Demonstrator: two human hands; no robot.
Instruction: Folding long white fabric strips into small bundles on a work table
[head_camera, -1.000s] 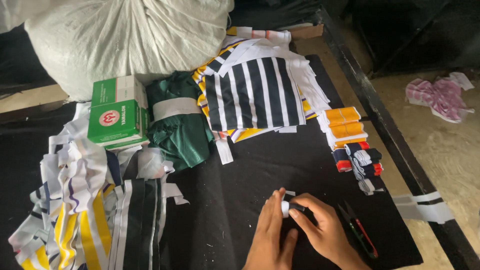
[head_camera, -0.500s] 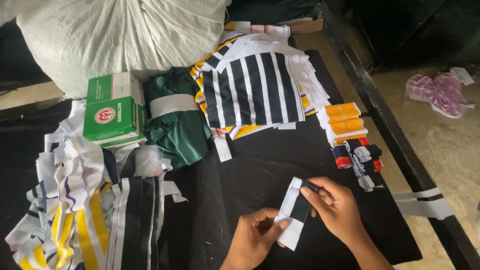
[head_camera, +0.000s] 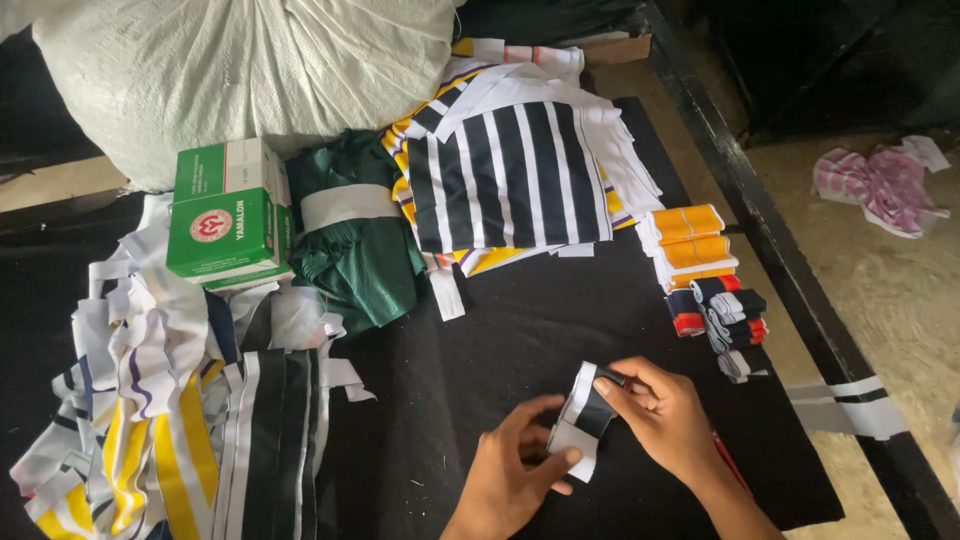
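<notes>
My two hands meet near the front of the black table (head_camera: 520, 320) and hold a short black and white striped fabric strip (head_camera: 582, 418) between them. My left hand (head_camera: 512, 475) pinches its lower white end with the thumb. My right hand (head_camera: 662, 420) grips the upper end from the right. The strip stands slanted above the black cloth surface.
A heap of striped strips (head_camera: 170, 420) lies at the left. Two green boxes (head_camera: 222, 220), a green bundle (head_camera: 355, 240) and a black and white striped stack (head_camera: 510, 175) sit further back, below a big white sack (head_camera: 250, 70). Folded orange, red and dark pieces (head_camera: 705, 280) line the right edge.
A second ago both hands were bunched over a small folded piece. Since then the strip has been drawn out long between them and the hands have shifted slightly right.
</notes>
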